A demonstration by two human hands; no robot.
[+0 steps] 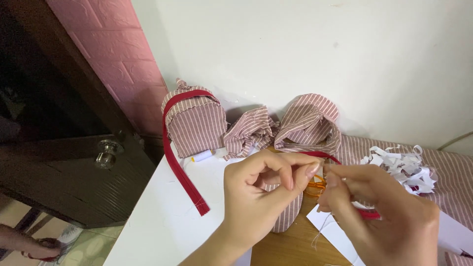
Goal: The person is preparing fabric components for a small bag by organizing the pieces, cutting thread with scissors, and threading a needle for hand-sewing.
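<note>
A white wall fills the far side of the scene, with a pink brick-patterned strip at its left and a dark wooden door with a round metal knob further left. Below the wall lies a white table top, and a bare wooden patch shows near the middle of the near edge. Striped pink cloth covers the right end of the surface.

Against the wall stands a box-shaped striped fabric piece with a long red strap running down its left side onto the table. Right of it lie a bunched striped bow and a rounded striped pouch. A heap of shredded white paper sits at the right, and a small white thread spool rests just near the box.

The left hand has its thumb and forefinger pinched together on something too small to make out, the other fingers curled. The right hand meets it, fingertips pinched on a pale thread that trails down from them. Both hands hover over a striped fabric piece, near orange scissor handles.

At the far lower left, another person's hand rests near the floor.
</note>
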